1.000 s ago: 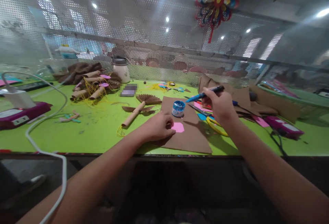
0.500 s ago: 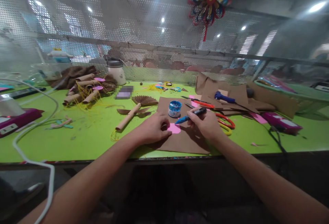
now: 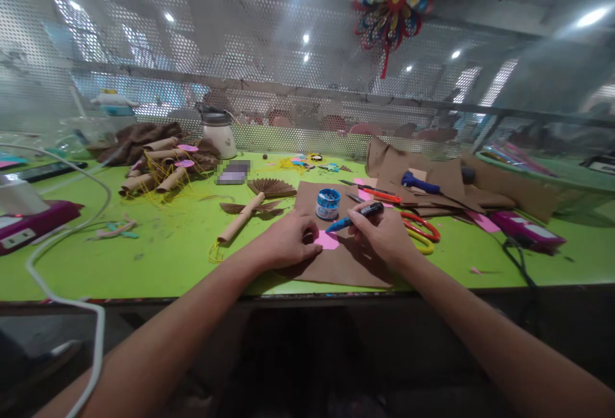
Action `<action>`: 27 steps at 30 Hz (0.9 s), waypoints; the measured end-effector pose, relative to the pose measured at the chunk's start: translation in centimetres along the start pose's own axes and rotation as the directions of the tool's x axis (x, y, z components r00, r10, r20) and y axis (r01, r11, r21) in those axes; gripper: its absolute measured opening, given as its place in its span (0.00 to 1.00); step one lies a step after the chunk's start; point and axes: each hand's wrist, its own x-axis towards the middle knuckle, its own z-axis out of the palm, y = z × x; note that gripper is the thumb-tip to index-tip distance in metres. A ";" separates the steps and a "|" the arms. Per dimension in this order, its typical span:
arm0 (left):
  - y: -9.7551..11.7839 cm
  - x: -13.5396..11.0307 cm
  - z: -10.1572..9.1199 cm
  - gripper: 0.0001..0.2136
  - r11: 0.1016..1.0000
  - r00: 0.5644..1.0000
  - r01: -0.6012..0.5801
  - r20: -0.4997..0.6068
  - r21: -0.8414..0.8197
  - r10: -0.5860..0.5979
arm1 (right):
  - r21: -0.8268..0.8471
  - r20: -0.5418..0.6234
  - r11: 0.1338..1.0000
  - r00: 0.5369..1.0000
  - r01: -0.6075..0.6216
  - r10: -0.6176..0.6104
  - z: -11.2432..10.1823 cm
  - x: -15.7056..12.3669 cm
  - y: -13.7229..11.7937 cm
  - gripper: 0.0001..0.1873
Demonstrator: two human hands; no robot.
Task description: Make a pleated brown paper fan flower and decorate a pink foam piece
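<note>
A small piece of pink paper lies on a sheet of brown kraft paper. At its left edge my left hand has its fingers curled, with thumb and fingertips closed on the paper and holding it down. In my right hand is a black and blue marker, gripped like a pen. The marker's tip points down at the upper part of the pink paper; whether it touches cannot be made out. Just behind stands an open jar of blue paint, its rim smeared with blue.
To the left lies a cardboard-tube dragonfly shape; more tubes are heaped behind. Scissors with red and yellow handles, a blue glue gun, and brown paper pieces sit at right. A white cable hangs over the table's left front.
Almost nothing differs. The marker has tilted or shifted very slightly in my right hand, its tip still over the pink paper. My left hand stays in place.
</note>
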 end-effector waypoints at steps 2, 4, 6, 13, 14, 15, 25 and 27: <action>0.1 0.0 -0.1 0.09 1.000 1.000 -0.001 0.006 0.005 0.001 | -0.001 0.001 1.000 1.000 0.003 -0.003 0.0 0.0 -0.1 0.15; 0.2 0.0 -0.2 0.09 1.000 1.000 0.005 0.018 0.009 -0.005 | 0.002 -0.004 1.000 1.000 0.009 -0.009 0.0 0.0 -0.2 0.15; 0.3 0.1 -0.2 0.09 1.000 1.000 0.010 0.027 0.011 -0.010 | 0.006 -0.010 1.000 1.000 0.012 -0.012 0.0 0.0 -0.2 0.15; -0.1 0.1 0.0 0.10 1.000 1.000 0.015 0.014 -0.005 -0.014 | -0.015 0.010 1.000 1.000 0.020 -0.019 0.1 0.0 -0.2 0.16; -0.1 0.1 0.1 0.10 1.000 1.000 0.012 0.009 -0.007 -0.012 | -0.023 0.012 1.000 1.000 0.020 -0.020 0.1 0.0 -0.2 0.16; -0.1 0.1 0.1 0.10 1.000 1.000 0.009 0.005 -0.008 -0.009 | -0.031 0.013 0.999 1.000 0.019 -0.018 0.2 0.0 -0.3 0.16; -0.1 0.0 0.2 0.09 1.000 1.000 0.013 -0.001 -0.012 -0.013 | -0.074 0.008 0.997 1.000 0.013 -0.013 0.3 0.0 -0.3 0.16; -0.2 0.0 0.2 0.09 1.000 1.000 0.011 -0.005 -0.012 -0.011 | -0.066 0.004 0.998 1.000 0.005 -0.004 0.4 -0.1 -0.4 0.16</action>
